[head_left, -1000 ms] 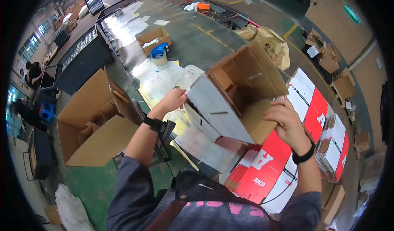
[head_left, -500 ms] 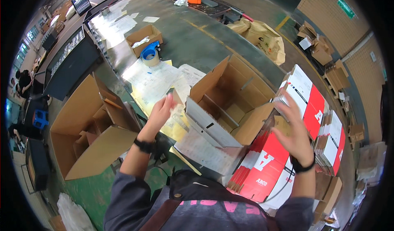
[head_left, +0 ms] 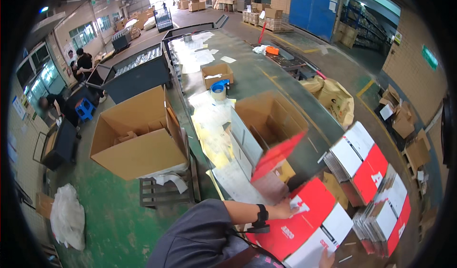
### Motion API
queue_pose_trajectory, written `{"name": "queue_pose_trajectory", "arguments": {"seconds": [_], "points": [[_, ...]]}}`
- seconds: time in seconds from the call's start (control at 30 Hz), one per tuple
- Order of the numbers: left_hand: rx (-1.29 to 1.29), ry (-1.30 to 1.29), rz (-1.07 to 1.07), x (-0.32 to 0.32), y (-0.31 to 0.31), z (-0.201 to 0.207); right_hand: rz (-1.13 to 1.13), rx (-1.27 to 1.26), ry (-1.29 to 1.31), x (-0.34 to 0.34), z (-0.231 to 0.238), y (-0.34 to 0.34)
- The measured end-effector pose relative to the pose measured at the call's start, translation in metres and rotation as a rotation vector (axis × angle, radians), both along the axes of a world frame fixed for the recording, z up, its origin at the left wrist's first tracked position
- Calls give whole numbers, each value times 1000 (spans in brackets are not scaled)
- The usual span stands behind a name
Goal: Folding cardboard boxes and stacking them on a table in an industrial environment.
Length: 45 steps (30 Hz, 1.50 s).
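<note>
A red and white flat carton (head_left: 304,220) lies on a stack at the lower right. My left hand (head_left: 284,209) rests on its red face, the fingers lying along the surface. At the carton's near white edge, my right hand (head_left: 326,258) grips, mostly cut off by the rim of the picture. Beyond them stands an open-topped box (head_left: 273,120) on the table, a red flap (head_left: 280,154) tilting outward on its near side. Neither hand touches that box.
A large brown carton (head_left: 138,149) stands left of the metal table (head_left: 252,73). A blue tape dispenser (head_left: 219,90), a small box (head_left: 216,73) and papers (head_left: 209,111) lie on the table. More flat cartons (head_left: 381,211) are stacked at right. Several people work at far left.
My view has swung. Both hands have come from raised positions beside the open box down to the flat carton. The box's red flap now shows, tilting outward.
</note>
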<state>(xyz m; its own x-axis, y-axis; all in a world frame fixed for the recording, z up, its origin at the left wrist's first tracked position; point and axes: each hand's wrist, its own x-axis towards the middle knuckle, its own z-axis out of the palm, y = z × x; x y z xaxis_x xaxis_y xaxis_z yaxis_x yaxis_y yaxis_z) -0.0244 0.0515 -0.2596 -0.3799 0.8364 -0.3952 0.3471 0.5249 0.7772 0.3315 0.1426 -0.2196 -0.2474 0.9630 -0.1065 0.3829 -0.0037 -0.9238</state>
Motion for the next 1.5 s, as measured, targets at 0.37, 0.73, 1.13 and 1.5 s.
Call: {"name": "queue_pose_trajectory", "arguments": {"seconds": [0.37, 0.73, 1.13, 1.5], "points": [[540, -856, 49, -7, -50, 181, -218, 325, 393, 8, 114, -29], [1106, -629, -1119, 51, -10, 285, 309, 1443, -291, -38, 236, -7], [1365, 241, -816, 2, 24, 321, 720, 1042, -24, -101, 339, -90], [953, 370, -806, 31, -26, 287, -357, 774, -117, -85, 244, -139]]}}
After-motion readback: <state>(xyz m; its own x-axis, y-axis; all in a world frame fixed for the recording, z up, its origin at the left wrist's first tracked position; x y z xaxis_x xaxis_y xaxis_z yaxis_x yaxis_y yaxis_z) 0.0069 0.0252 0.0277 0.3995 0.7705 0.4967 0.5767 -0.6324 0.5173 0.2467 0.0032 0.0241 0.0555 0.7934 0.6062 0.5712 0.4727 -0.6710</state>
